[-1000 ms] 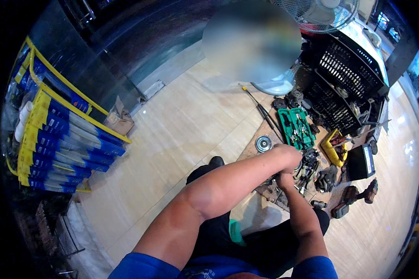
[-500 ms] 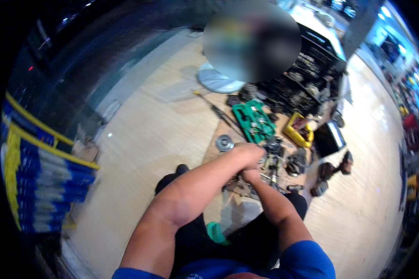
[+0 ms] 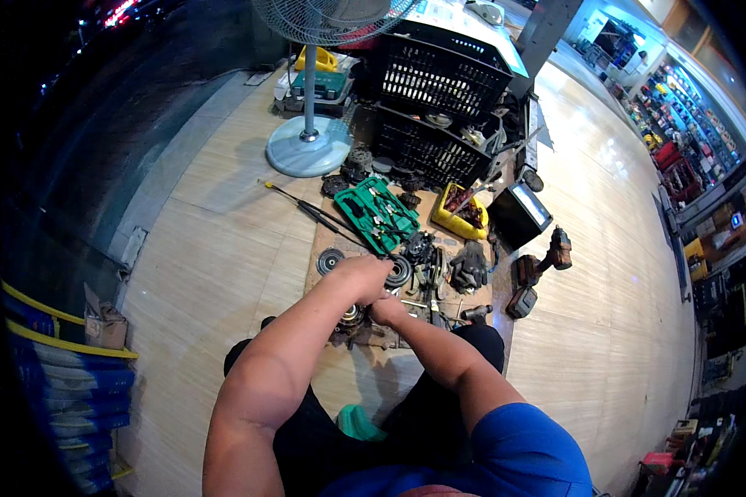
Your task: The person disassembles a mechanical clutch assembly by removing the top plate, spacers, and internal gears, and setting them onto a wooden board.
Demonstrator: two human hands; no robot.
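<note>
Both hands – left hand (image 3: pixel 363 277), right hand (image 3: pixel 387 311) – on metal part (image 3: pixel 352 317); green tool case (image 3: pixel 381 217) beyond.

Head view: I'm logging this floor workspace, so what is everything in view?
Pedestal fan: one, grey, top centre on the floor.
Crates: two, black, stacked right of the fan.
Tool case: one, green, open, beyond the hands.
Tray: one, yellow, right of the tool case.
Round metal parts: several, grey, left of and around the hands.
Gloves: dark pair, right of the hands.
Power drill: one, dark, far right.
Stacked packs: blue and yellow, lower left.
Left hand: on a metal assembly.
Right hand: beside it, touching the same assembly.
</note>
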